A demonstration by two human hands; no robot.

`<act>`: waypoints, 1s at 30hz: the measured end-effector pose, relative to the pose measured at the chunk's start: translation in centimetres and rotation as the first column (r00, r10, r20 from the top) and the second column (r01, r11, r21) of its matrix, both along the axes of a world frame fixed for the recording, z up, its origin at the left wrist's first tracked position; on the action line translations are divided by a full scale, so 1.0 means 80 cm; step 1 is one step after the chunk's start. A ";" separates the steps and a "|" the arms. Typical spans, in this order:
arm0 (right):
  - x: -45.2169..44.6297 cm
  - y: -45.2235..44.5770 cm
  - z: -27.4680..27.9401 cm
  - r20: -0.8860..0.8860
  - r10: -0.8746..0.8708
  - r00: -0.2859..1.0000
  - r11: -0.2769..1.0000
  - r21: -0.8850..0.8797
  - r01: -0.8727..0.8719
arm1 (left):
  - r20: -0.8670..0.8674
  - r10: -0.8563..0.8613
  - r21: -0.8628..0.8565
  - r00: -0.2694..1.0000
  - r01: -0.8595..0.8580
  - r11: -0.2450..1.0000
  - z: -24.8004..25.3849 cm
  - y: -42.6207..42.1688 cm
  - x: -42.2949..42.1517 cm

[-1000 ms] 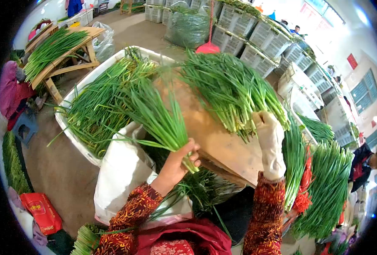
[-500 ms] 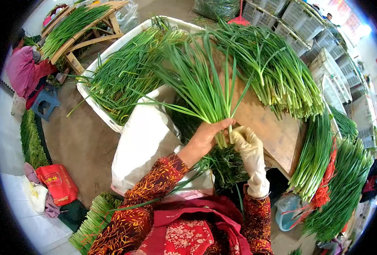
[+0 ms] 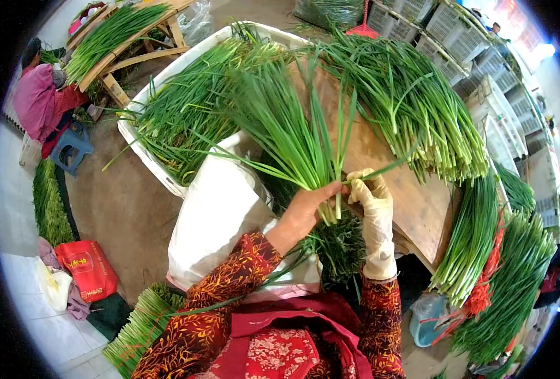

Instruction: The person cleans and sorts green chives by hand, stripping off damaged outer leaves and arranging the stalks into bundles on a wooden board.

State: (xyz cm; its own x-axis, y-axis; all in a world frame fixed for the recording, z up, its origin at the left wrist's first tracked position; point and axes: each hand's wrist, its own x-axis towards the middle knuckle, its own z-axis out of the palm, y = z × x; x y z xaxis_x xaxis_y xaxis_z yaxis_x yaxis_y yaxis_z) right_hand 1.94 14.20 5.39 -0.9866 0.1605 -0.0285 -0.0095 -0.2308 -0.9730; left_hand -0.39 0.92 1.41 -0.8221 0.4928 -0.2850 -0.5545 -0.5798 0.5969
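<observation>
My bare left hand [image 3: 304, 211] is closed around the stem end of a bunch of garlic chives [image 3: 302, 148], whose leaves fan up and away from me. On my right hand [image 3: 373, 201] is a pale rubber glove. Its fingers pinch a single chive leaf [image 3: 388, 168] that sticks out to the right, close to my left thumb. Beyond the hands, a large pile of chives [image 3: 412, 107] lies on a wooden board [image 3: 381, 158]. At the left, more loose chives [image 3: 198, 101] fill a white crate [image 3: 142, 142].
A white sack [image 3: 207, 215] stands below my left forearm. Bundled chives [image 3: 466, 243] with red ties [image 3: 485, 281] lean at the right, near a blue basin [image 3: 426, 325]. Stacked grey crates [image 3: 453, 31] line the back right. Another person [image 3: 43, 104] sits at the far left beside a blue stool [image 3: 71, 150].
My right hand has risen slightly, and a chive leaf now extends rightward from its fingers. The bunch in my left hand has tilted a little to the left.
</observation>
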 end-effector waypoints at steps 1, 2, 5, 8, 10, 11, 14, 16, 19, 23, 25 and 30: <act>0.002 -0.004 0.005 -0.036 0.005 0.999 1.000 -0.005 -0.005 | 0.054 -0.011 -0.018 0.998 0.012 1.000 0.001 0.000 -0.001; 0.002 -0.005 0.008 -0.073 0.010 0.997 1.000 -0.010 -0.010 | 0.053 -0.011 -0.016 0.999 0.012 1.000 -0.004 0.002 -0.001; -0.004 -0.006 0.024 0.064 0.071 0.995 0.976 0.202 -0.083 | -0.089 0.084 -0.147 0.992 -0.097 0.984 -0.010 0.013 -0.001; -0.012 -0.008 0.031 0.141 0.057 0.988 0.849 0.514 -0.122 | -0.173 0.067 -0.200 0.983 -0.101 0.975 -0.004 0.013 0.007; -0.026 -0.002 0.014 0.066 0.106 0.992 0.804 0.582 -0.124 | -0.206 0.006 -0.208 0.979 -0.050 0.977 0.005 0.008 0.010; -0.026 0.002 0.018 0.056 0.095 0.994 0.801 0.588 -0.110 | -0.201 0.049 -0.163 0.978 -0.082 0.983 0.009 0.008 0.012; -0.023 -0.002 0.031 0.297 0.177 0.938 0.971 0.106 -0.216 | -0.147 0.038 -0.026 0.988 -0.043 0.999 0.002 0.004 0.012; -0.026 -0.008 0.012 0.051 0.075 0.996 0.962 0.258 -0.086 | -0.046 0.041 0.000 0.998 -0.041 0.999 0.003 0.002 0.014; -0.014 -0.009 0.021 0.116 0.067 0.991 0.991 0.111 -0.080 | 0.068 0.085 0.028 0.994 -0.088 0.996 0.003 0.007 0.015; -0.010 -0.004 -0.004 0.020 -0.013 1.000 0.955 0.297 0.006 | 0.072 0.092 0.126 0.993 -0.101 0.987 0.000 0.009 0.016; -0.004 -0.006 -0.002 -0.056 0.002 0.998 0.937 0.348 0.018 | 0.100 0.061 0.169 0.993 -0.078 0.983 -0.007 0.009 0.013; 0.003 0.000 0.013 -0.015 0.099 0.995 0.952 0.293 -0.091 | 0.124 -0.145 0.289 0.982 0.104 0.952 -0.028 -0.002 0.007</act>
